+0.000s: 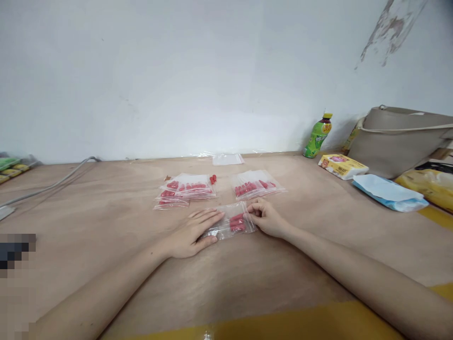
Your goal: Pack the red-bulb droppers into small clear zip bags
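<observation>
The clear bag (222,230) on the brown tabletop (212,283) lies between the two hands, its long axis running crosswise from one hand to the other, the right end angled slightly away from the person. The left hand (187,236) is spread palm down over the bag's left end, fingers outstretched and resting on the plastic rather than gripping it. The right hand (267,218) is at the bag's right edge, fingers curled, with thumb and forefinger seeming to pinch the margin; exactly how much plastic they hold is hard to tell. The red pieces (237,222) sit inside the bag, bunched towards its right end, so the right hand is the nearer one to them, just beside them, while the left fingertips stop short on the other side. Beyond the bag and to its left is an overlapping group of filled bags (193,187), with loose red bits (213,179) at that group's right side; beyond it and to its right is a second group (256,185). Farther straight beyond the bag lie pale flat bags (228,159) near the wall, and well off to its far right stands a green bottle (317,137).
</observation>
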{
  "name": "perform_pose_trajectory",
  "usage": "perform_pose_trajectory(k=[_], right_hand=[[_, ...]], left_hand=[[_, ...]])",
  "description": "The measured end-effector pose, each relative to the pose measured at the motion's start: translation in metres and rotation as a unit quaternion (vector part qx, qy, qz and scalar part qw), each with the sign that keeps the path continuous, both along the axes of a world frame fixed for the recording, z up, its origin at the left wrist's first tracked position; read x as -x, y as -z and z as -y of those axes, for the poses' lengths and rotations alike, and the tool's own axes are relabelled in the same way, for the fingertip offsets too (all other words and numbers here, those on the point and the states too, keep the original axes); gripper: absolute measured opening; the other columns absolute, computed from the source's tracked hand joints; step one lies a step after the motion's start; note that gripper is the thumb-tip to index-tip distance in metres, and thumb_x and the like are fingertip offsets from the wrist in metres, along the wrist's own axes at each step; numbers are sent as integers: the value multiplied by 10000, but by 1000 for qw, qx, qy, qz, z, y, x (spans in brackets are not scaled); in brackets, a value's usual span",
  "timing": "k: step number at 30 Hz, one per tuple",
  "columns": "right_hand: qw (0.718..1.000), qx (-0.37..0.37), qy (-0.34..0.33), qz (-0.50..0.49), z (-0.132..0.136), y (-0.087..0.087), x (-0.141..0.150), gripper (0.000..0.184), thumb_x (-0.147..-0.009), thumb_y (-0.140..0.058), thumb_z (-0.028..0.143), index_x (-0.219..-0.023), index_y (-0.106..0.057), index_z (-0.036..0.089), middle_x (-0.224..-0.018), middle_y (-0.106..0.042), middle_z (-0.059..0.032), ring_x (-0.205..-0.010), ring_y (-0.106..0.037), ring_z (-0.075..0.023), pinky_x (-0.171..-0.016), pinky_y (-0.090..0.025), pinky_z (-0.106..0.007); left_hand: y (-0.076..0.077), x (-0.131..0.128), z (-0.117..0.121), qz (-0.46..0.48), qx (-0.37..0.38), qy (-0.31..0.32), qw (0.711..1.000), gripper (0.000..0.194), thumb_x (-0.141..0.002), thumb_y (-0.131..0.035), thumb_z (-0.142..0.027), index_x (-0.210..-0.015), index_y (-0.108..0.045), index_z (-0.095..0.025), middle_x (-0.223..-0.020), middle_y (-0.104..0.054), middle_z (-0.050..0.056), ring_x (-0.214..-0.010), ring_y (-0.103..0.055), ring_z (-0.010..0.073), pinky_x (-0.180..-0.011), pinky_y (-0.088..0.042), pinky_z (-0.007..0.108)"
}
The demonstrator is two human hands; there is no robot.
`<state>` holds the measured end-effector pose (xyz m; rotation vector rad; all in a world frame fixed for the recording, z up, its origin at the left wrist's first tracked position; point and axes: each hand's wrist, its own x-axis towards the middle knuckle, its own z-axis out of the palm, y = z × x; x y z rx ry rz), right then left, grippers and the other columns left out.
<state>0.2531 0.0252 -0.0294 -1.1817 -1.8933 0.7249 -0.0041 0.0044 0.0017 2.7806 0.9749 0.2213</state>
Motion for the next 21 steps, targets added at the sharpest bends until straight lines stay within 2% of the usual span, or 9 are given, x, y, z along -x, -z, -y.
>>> perform_pose_trajectory(k=[2,4,9,13,17,21], right_hand=[[998,-39,-40,12,0,0,-3,129,-729,-531,162,-750,-657,179,-867,-537,-49,-804,-523,-144,-728,-434,-283],[996,-62,-44,41,-1,-4,-7,167,-728,-515,143,-803,-659,186,-862,-544,-48,-805,-526,-145,-743,-431,-290],[992,-58,67,85,-23,-35,-3,104,-733,-530,211,-740,-626,173,-712,-608,-22,-634,-531,-127,-618,-426,-254],[986,-11,86,143,-60,-55,31,109,-723,-532,171,-770,-629,157,-771,-665,-51,-720,-594,-145,-676,-444,-246],[975,31,111,188,-97,-50,75,189,-721,-560,190,-873,-639,111,-943,-661,-142,-868,-605,-213,-751,-451,-291],[970,70,121,201,-119,-38,103,180,-762,-555,195,-858,-644,72,-864,-661,-171,-822,-615,-243,-692,-468,-312]], left_hand=[[0,0,0,-2,3,0,1000,543,-919,-365,-437,-1402,-217,-236,-1428,-289,65,-1311,-253,239,-1063,-219,429],[1,0,-1,-7,3,2,1000,533,-922,-358,-437,-1398,-230,-236,-1432,-280,61,-1315,-242,237,-1066,-211,430],[1,-1,-2,-14,-7,10,1000,522,-928,-343,-432,-1397,-234,-230,-1437,-266,55,-1320,-230,230,-1066,-214,427],[1,-1,0,-11,-7,9,1000,518,-927,-337,-443,-1392,-249,-234,-1434,-276,53,-1316,-240,228,-1063,-224,421],[1,1,2,-11,-8,10,1000,518,-925,-339,-446,-1391,-251,-238,-1433,-279,55,-1312,-248,236,-1061,-224,426],[2,2,2,-15,-11,7,1000,526,-923,-340,-449,-1391,-256,-225,-1430,-285,66,-1307,-256,241,-1055,-233,430]])
